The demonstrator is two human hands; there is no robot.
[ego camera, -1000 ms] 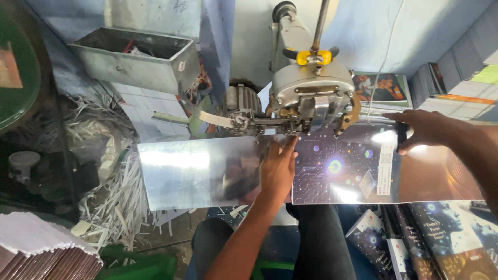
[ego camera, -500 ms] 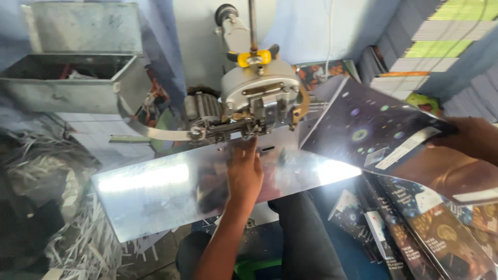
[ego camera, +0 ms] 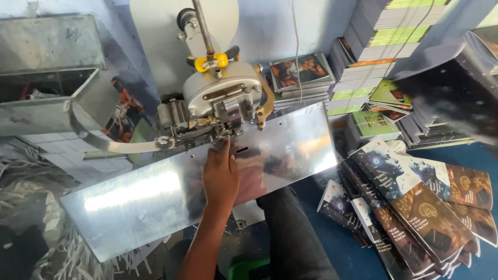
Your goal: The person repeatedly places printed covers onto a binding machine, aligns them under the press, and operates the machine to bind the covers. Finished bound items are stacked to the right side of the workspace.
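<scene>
My left hand [ego camera: 220, 173] lies flat on the shiny metal table plate [ego camera: 140, 199], fingertips just under the head of a stitching machine [ego camera: 220, 106] with a yellow knob on top. It holds nothing. A dark booklet with a starry cover [ego camera: 451, 98] is blurred in the air at the upper right, over the book stacks. My right hand is out of frame, so I cannot see what carries that booklet.
A fanned row of dark-covered booklets [ego camera: 415, 207] lies on the blue surface at the right. Tall stacks of books [ego camera: 389, 31] stand behind them. A grey metal bin [ego camera: 46, 98] sits at the left, above paper trimmings [ego camera: 31, 218].
The dark booklet has left the plate and swung up to the right. My right hand has gone out of view with it. My left hand stays on the plate by the machine.
</scene>
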